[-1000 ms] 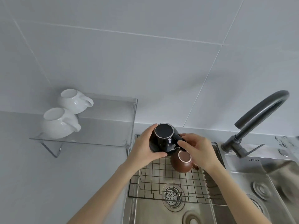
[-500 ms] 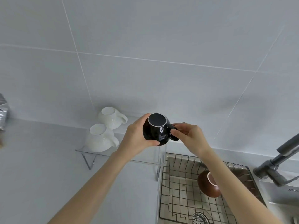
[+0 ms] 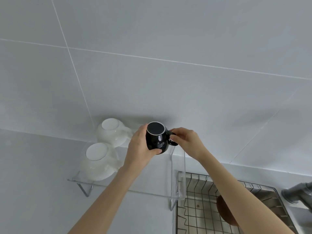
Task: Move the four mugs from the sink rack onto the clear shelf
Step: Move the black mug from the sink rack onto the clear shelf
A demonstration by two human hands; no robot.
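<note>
An upside-down black mug [image 3: 157, 140] is held over the right part of the clear shelf [image 3: 146, 190]. My left hand [image 3: 141, 146] wraps its body from the left. My right hand [image 3: 187, 141] pinches its handle from the right. Two white mugs stand upside down on the shelf, one at the back [image 3: 112, 131] and one nearer the front [image 3: 98, 160]. A brown mug [image 3: 223, 211] lies in the wire sink rack [image 3: 197, 205] at lower right, partly hidden behind my right forearm.
A grey tiled wall [image 3: 152, 65] rises directly behind the shelf. The dark faucet base [image 3: 297, 194] shows at the right edge beside the sink. The shelf stands on the light countertop [image 3: 33, 183].
Both hands carried the black mug up out of the rack and leftward, to above the shelf's right part. The view turned left, so the rack and faucet slid toward the lower right.
</note>
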